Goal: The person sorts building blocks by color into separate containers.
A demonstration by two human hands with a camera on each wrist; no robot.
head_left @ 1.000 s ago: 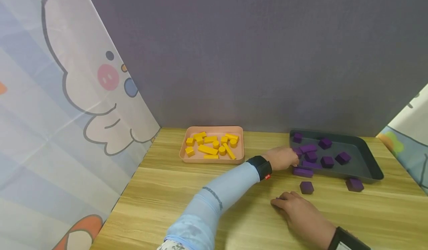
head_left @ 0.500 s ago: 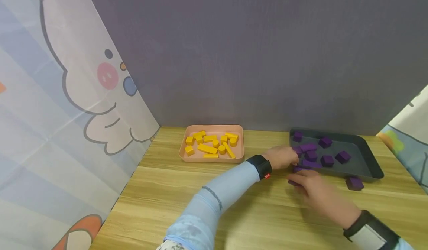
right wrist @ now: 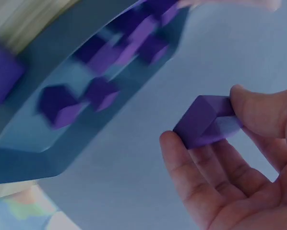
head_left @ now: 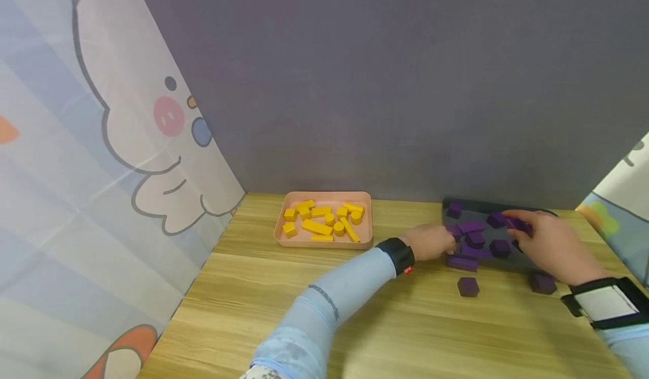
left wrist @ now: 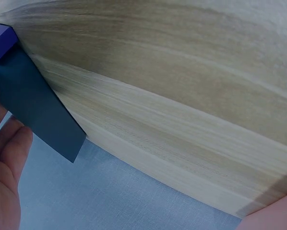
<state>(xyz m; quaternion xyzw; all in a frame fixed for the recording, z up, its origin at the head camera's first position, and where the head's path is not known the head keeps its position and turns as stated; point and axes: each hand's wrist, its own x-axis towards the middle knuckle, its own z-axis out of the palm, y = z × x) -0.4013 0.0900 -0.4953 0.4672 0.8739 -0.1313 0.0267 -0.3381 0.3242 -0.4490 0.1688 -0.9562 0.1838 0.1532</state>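
My right hand [head_left: 550, 246] is over the dark tray [head_left: 478, 213], pinching a purple arch block [right wrist: 198, 120] between thumb and fingertips. The right wrist view shows a curved hollow in its side. My left hand [head_left: 426, 241] grips the tray's left side near the front corner; in the left wrist view its fingers [left wrist: 16, 148] curl at the tray wall [left wrist: 42, 100]. Several purple blocks lie in the tray, among them a cube [head_left: 500, 248] and a long bar [head_left: 471, 227]. The right hand hides the tray's right part.
On the table before the tray lie a purple bar [head_left: 462, 263], a purple cube [head_left: 468, 286] and another purple block [head_left: 542, 282]. A pink tray [head_left: 324, 244] with several yellow blocks stands to the left. A grey panel [head_left: 355, 114] rises behind both trays.
My right hand has moved from the table in front, past the purple cube, up and right to over the dark tray, where the arch block now shows. My left hand has stayed put.
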